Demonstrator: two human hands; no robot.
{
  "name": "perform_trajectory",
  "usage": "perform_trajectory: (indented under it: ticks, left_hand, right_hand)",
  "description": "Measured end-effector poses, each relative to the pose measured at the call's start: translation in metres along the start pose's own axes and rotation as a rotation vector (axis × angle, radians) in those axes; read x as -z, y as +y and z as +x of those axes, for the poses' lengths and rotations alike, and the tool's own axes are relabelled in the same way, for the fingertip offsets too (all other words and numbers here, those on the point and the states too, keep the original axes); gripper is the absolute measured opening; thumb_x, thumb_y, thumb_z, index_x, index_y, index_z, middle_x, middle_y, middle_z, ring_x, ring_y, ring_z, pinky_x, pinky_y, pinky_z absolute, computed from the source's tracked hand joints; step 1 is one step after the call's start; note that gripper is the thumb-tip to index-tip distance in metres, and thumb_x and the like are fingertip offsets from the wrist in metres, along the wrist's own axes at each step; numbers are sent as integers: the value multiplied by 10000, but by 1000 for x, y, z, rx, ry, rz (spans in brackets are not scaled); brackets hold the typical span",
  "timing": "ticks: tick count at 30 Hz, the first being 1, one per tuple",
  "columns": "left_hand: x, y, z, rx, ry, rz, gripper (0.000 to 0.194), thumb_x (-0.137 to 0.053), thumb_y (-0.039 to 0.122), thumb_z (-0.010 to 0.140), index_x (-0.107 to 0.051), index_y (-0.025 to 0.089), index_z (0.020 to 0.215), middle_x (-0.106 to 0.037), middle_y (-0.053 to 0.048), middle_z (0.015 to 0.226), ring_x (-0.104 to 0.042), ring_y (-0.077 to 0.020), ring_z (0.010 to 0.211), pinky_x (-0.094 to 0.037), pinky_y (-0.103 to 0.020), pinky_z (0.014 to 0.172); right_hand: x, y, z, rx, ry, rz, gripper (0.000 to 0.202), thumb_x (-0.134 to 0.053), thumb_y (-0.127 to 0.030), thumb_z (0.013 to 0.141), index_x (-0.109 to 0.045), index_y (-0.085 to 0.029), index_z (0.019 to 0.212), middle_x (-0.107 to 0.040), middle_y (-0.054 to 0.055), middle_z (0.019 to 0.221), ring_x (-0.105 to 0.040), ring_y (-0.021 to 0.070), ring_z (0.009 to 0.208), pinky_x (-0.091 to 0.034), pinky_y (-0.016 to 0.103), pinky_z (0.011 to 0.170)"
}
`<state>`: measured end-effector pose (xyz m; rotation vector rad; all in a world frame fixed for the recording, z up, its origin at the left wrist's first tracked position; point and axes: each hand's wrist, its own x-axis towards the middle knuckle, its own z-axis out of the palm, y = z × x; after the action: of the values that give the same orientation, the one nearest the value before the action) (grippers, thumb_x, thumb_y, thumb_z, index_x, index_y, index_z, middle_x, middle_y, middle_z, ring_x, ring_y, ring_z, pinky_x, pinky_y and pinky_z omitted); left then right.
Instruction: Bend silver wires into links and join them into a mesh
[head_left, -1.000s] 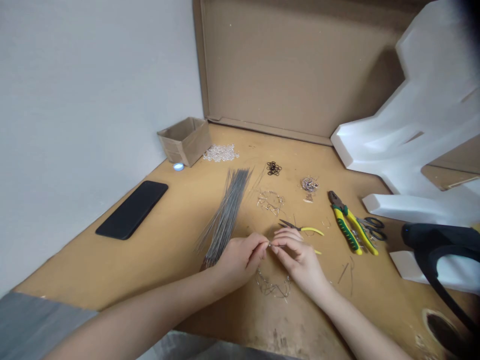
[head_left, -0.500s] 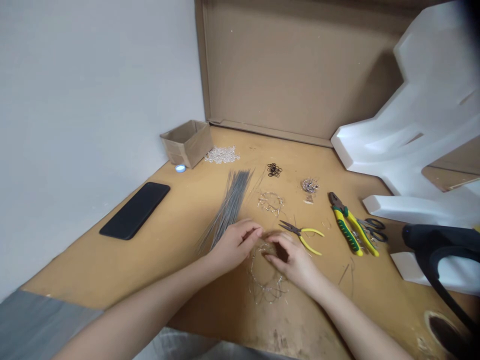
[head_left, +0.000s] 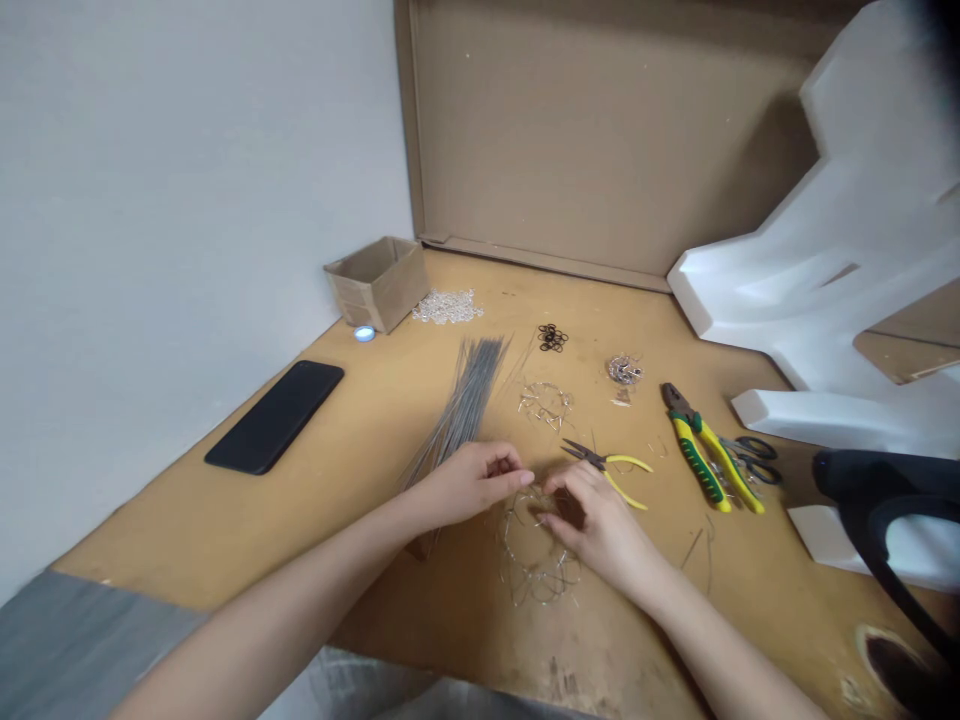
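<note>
Having met at the fingertips 1 second ago, the bare left hand (head_left: 471, 488) and bare right hand (head_left: 600, 520) have parted, so their joint pinch seems over. Leftmost, a long bundle of thin grey metal wires (head_left: 471, 385) runs under the left hand, whose thumb and forefinger sit close; I cannot tell if they pinch anything. Between and below the hands, a round, looped silver wire ring (head_left: 534, 572) shows more fully. Rightward, the right hand's thumb and fingers curve apart, near slim yellow-handled pliers (head_left: 596, 459).

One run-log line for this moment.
left hand: by far edge of nearer wire ring, grip unclear | right hand: same edge, grip unclear | nearby: yellow-handled pliers beyond right hand, wire bundle beyond left hand
</note>
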<state>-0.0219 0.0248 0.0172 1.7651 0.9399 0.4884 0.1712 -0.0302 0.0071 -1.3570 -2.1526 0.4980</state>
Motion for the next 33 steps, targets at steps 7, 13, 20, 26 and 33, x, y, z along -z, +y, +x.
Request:
perform_trajectory:
  ticks: [7,13,20,26,33]
  left_hand:
    - [-2,-8,2,-12,-30,9,217,-536,349,771,-549,139,715,-478,42,587,-415,-71,542,-322,-165,494]
    - [0,-3,1,-6,-38,36,217,-500,337,797,-551,142,717,-475,45,561,-431,-69,519,-323,-161,481]
    - [-4,-12,4,69,-19,-21,190,-508,348,786,-531,160,784,-513,47,595,-475,-67,472,-349,-160,445]
    - [-7,-19,6,97,-28,-20,150,-499,304,775,-528,160,802,-514,47,602,-484,-64,444,-358,-157,421]
    - [-7,-18,7,138,-47,-40,166,-489,299,768,-559,148,775,-487,51,519,-482,-74,438,-386,-161,424]
  right_hand:
    - [4,-2,0,91,-1,80,139,-586,-111,738,-537,-212,820,-601,44,861,-542,198,877,-432,353,770]
    - [2,-2,2,96,63,108,41,-548,-184,798,-576,-214,803,-616,49,809,-563,187,809,-447,341,723]
    - [-4,0,2,-14,117,110,71,-530,-212,812,-599,-213,796,-614,33,728,-574,168,712,-458,305,666]
    - [-7,5,0,-111,129,97,90,-525,-229,817,-603,-209,776,-628,21,716,-585,157,685,-454,278,643]
    - [-3,5,-1,-142,118,76,95,-504,-214,811,-598,-211,821,-640,26,759,-594,162,711,-461,285,661]
